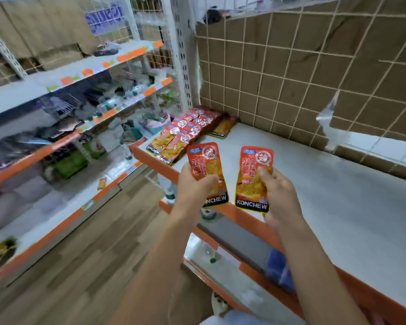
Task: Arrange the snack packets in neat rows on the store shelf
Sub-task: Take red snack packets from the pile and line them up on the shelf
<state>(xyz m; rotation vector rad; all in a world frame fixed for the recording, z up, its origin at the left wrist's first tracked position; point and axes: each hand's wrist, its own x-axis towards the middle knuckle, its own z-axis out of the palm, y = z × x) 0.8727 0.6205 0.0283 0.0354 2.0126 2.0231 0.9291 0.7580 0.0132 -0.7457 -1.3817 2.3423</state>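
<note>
The left hand (195, 184) grips the left snack packet (203, 160), a red KONCHEW pouch, with its fingers curled over the lower half. The right hand (279, 193) pinches the right snack packet (253, 177), the thumb pressed on its face. Both pouches are held upright, side by side but apart, above the orange front edge of the white shelf (314, 184), near its left end. The laid-out packets (185, 130) of the same kind lie overlapping in rows along the shelf's left edge, running to the back left corner. One yellow-faced packet (222, 127) lies just beside them at the back. A wire grid (314, 66) backed with cardboard closes the shelf's rear edge. Wood-look floor (92, 254) shows below.
</note>
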